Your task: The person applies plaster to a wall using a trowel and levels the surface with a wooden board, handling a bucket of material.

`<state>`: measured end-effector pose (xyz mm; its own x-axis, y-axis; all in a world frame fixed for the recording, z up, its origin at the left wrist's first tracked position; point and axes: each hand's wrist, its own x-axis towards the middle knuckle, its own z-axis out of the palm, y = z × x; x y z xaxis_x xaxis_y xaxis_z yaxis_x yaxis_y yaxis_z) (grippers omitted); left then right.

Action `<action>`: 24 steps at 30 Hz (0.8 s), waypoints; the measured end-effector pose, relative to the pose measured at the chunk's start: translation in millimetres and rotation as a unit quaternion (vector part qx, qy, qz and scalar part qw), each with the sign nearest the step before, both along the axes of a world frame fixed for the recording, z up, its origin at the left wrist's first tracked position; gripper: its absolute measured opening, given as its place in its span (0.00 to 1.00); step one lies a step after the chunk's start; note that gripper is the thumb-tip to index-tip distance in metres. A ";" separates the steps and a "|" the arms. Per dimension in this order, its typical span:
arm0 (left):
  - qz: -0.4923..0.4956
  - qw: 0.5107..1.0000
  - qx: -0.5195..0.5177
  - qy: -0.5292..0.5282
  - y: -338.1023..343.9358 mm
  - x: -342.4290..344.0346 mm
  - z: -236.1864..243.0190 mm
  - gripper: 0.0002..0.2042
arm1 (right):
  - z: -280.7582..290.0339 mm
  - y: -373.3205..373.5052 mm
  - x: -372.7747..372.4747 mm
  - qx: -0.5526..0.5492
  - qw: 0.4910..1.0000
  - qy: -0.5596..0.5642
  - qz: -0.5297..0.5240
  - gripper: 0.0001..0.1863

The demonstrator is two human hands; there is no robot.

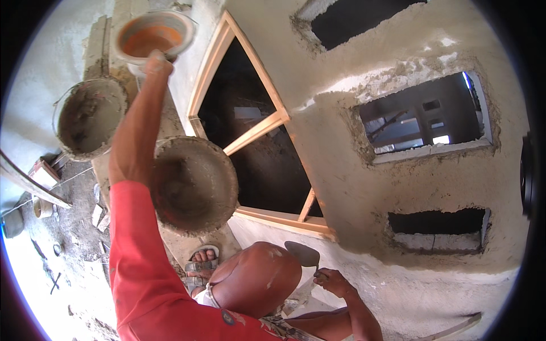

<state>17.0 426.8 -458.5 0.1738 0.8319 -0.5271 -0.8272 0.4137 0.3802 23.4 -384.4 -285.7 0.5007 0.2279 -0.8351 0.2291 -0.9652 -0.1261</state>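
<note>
While your left arm reaches far out, the round, pale-rimmed bucket (128,46) at its end shows an orange-brown stained inside, and it sits at the upper left, beyond the two mortar-coated vessels. Your trowel (302,253) has a flat, dull grey blade on a thin shank; it is low in the view, beside your bare knee (259,275), its blade turned toward the left.

You have three round vessels in all: that bucket, a grey-crusted pail (91,136) with a wire handle at the left, and a wide basin (196,196) smeared with wet grey mortar nearest you. There is one trowel, one wooden frame (273,116) with two crossbars, and three rough-edged openings (426,116) in the plastered wall (347,187).

Your left hand (158,63), in its red sleeve (136,244), meets the bucket's near rim; the fingers are blurred, so I cannot tell whether they are clamped on it. Your right arm is bent, its forearm rising from the lower edge, and your right hand (335,282) is closed around the trowel's handle.
</note>
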 end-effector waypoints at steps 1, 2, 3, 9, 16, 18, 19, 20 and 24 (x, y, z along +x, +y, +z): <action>0.006 1.000 0.000 -0.015 11.7 -0.2 -6.3 0.20 | -2.4 -0.7 0.7 -0.001 1.000 0.010 -0.013 0.22; 0.001 1.000 -0.031 -0.004 13.6 6.5 -3.6 0.20 | -3.2 -4.8 -1.8 0.003 1.000 0.004 -0.010 0.22; -0.001 0.998 -0.059 0.009 18.5 8.7 -1.6 0.19 | -5.4 -7.9 -3.2 0.008 1.000 0.001 -0.003 0.21; -0.125 0.901 0.070 0.410 45.9 5.7 -30.8 0.15 | -14.1 4.5 4.4 0.027 0.999 0.003 0.027 0.21; -0.229 0.672 0.174 0.682 50.0 1.1 -37.1 0.13 | -23.0 16.9 8.8 -0.027 1.000 -0.001 0.010 0.20; -0.257 0.580 0.205 0.745 48.1 -8.8 -29.3 0.13 | -27.8 11.7 9.6 -0.011 1.000 0.016 -0.013 0.19; -0.268 0.537 0.224 0.768 46.5 -11.0 -24.1 0.13 | -30.4 7.8 8.7 -0.003 0.999 0.024 -0.027 0.19; -0.272 0.501 0.236 0.787 48.3 -19.8 -16.5 0.13 | -31.1 11.2 8.4 -0.004 0.999 0.022 -0.035 0.18; -0.263 0.518 0.259 0.771 63.0 -43.6 -40.4 0.12 | -24.6 17.1 0.3 -0.005 0.998 0.010 -0.054 0.19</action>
<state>-26.7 489.8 -498.9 0.1518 0.9827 -0.1059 0.8021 -0.0599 0.5941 23.7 -367.3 -310.4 0.5049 0.1656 -0.8471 0.1216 -0.9853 -0.1201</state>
